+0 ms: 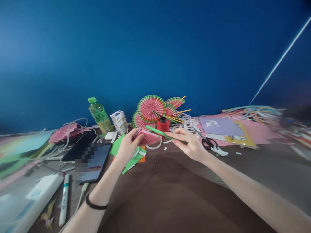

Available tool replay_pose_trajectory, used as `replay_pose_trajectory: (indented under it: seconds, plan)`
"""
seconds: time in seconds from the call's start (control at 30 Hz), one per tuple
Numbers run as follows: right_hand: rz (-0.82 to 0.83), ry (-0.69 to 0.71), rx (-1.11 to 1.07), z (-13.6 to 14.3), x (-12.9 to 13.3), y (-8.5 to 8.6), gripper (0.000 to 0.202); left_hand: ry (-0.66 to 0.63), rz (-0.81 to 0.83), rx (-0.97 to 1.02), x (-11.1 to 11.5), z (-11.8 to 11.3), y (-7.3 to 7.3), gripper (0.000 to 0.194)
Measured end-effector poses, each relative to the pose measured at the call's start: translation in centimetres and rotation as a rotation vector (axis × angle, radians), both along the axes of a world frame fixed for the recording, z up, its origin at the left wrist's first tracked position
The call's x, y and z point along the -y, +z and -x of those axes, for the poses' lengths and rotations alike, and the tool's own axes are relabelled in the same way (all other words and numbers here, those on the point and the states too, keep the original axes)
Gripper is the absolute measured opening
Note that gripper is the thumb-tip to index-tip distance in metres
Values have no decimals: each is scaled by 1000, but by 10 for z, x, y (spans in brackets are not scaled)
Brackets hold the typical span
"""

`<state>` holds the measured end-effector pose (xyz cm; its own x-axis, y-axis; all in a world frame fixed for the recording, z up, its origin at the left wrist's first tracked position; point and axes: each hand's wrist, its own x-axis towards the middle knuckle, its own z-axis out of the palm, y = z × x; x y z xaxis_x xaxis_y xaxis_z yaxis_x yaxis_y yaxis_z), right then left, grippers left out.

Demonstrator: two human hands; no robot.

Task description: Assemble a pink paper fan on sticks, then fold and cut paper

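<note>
My left hand [129, 144], a dark band round its wrist, is closed in a pinch at the near end of a folded pink paper strip [152, 134]. A small purple bit shows at its fingertips, too small to name. Between the thumb and fingers of my right hand [188, 144] is a narrow folded green paper strip [156, 130], pointing left over the pink one. Just behind stand pleated pink paper fans [151, 108] with green rims and a red spool [162, 125]. Green paper [133, 161] lies below my left hand.
Black-handled scissors [209, 143] lie right of my right hand, near a purple sheet [218, 125]. To the left are a green bottle [100, 116], a small carton [119, 122], a phone [96, 163] and a marker [64, 200]. A blue wall [155, 48] rises behind.
</note>
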<state>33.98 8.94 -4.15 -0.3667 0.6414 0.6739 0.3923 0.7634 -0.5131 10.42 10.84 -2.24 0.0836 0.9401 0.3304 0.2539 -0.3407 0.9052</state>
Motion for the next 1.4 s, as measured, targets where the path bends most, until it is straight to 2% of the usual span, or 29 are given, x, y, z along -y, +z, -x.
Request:
replay_pose_trajectory:
  seconds: [0.27,0.73,1.1,1.4]
  plan:
    - [8,27,26,0,-1,-2,35,35,13,-53,2,0,3,29]
    - [35,36,49,4,-2,-3,35,53,14,-22,8,-6,8,22]
    - [47,40,57,5,0,-2,36,48,20,14,9,-6,7,23]
    - [25,42,60,5,0,-3,38,47,-17,-53,8,-7,4,26]
